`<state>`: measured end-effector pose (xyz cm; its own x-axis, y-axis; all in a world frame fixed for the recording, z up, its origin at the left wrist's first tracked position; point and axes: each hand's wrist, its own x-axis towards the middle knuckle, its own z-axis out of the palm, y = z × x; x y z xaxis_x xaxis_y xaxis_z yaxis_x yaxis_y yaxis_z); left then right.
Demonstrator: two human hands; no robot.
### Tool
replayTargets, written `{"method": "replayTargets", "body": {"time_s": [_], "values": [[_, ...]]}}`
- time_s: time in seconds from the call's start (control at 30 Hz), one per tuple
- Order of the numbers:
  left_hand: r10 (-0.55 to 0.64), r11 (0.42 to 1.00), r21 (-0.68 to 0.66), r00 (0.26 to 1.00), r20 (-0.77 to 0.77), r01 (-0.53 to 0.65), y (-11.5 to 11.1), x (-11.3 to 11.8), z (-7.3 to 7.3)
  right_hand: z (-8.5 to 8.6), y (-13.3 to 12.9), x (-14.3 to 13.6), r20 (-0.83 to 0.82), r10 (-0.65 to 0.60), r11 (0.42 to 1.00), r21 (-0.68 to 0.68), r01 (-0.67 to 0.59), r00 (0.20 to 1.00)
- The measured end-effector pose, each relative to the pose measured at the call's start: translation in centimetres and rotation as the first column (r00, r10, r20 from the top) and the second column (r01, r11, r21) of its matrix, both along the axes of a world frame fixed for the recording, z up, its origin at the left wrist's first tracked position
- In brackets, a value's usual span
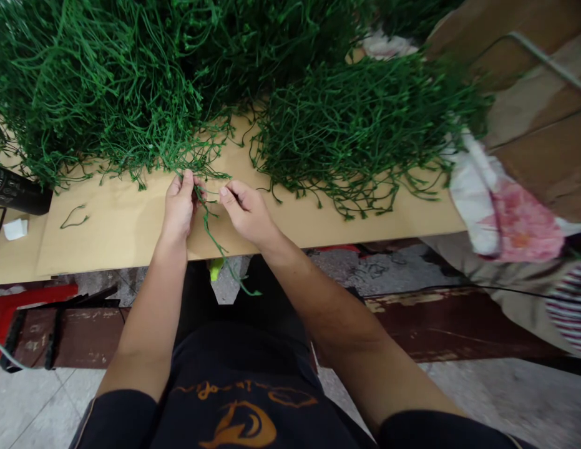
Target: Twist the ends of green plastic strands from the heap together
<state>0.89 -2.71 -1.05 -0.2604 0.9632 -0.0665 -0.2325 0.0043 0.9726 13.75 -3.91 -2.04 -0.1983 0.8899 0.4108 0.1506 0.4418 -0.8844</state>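
Over the cardboard-covered table, my left hand is closed around a thin green plastic stem, which hangs down past the table's front edge. My right hand is just to the right, thumb and fingertips pinched together; what they hold is too small to make out. Behind my left hand rises a large heap of green stems. A second, lower pile of green stems lies behind and to the right of my right hand.
One loose stem lies at the left, near a black cylinder and a white scrap. Floral cloth and brown cardboard are at the right. Below the table is a dark red bench.
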Motion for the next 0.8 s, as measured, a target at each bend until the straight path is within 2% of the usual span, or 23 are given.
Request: {"method": "replayTargets", "body": {"time_s": [0.33,0.53,0.7,0.8], "values": [[-0.135,0.986,0.084,0.986,-0.094,0.143,-0.51,-0.40,-0.26,-0.30,0.34,0.02,-0.190,-0.084,0.992,-0.109,0.064,0.978],[-0.235,0.964,0.100,0.967,-0.100,0.245,-0.71,-0.22,-0.02,-0.53,0.67,0.32,-0.151,-0.224,0.975,-0.024,0.223,0.963],[-0.220,0.971,0.067,0.970,-0.108,0.228,-0.63,0.06,0.14,-0.12,0.35,0.59,-0.052,-0.272,0.961,0.030,0.274,0.961],[-0.196,0.979,0.039,0.974,-0.111,0.202,-0.58,0.08,0.37,0.07,0.33,0.69,-0.106,-0.241,0.970,0.006,0.243,0.965]]}}
